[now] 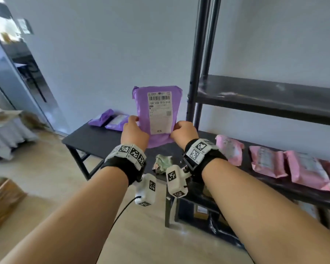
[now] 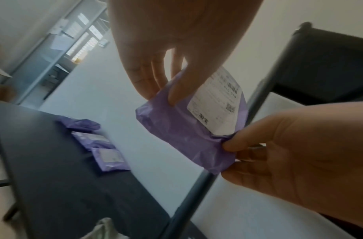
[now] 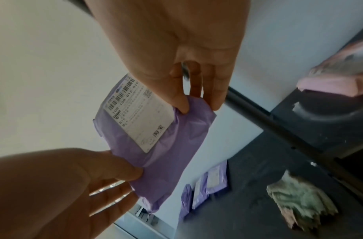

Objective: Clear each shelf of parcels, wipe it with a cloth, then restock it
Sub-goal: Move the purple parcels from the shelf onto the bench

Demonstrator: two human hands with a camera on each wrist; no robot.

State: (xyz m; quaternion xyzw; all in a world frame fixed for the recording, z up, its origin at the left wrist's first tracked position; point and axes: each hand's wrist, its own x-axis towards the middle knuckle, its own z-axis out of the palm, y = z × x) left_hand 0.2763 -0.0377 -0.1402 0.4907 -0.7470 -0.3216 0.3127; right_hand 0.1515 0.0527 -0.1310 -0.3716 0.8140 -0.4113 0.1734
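Note:
A purple parcel (image 1: 160, 139) with a white barcode label is held upright in the air above the black bench (image 1: 95, 138). My left hand (image 1: 134, 122) pinches its left edge and my right hand (image 1: 179, 127) pinches its right edge. In the left wrist view the left hand's thumb and fingers (image 2: 172, 95) clamp the parcel (image 2: 186, 137) near a corner. The right wrist view shows the right hand (image 3: 188, 105) pinching the parcel (image 3: 176, 145) beside the label. A crumpled greenish cloth (image 1: 163, 162) lies on the bench below the hands.
Two more purple parcels (image 1: 111, 121) lie at the bench's far end by the wall. A black shelf unit (image 1: 265, 94) stands to the right, its middle shelf bare. Several pink parcels (image 1: 269, 162) lie in a row on the lower shelf. A cardboard box (image 1: 2, 202) sits on the floor, left.

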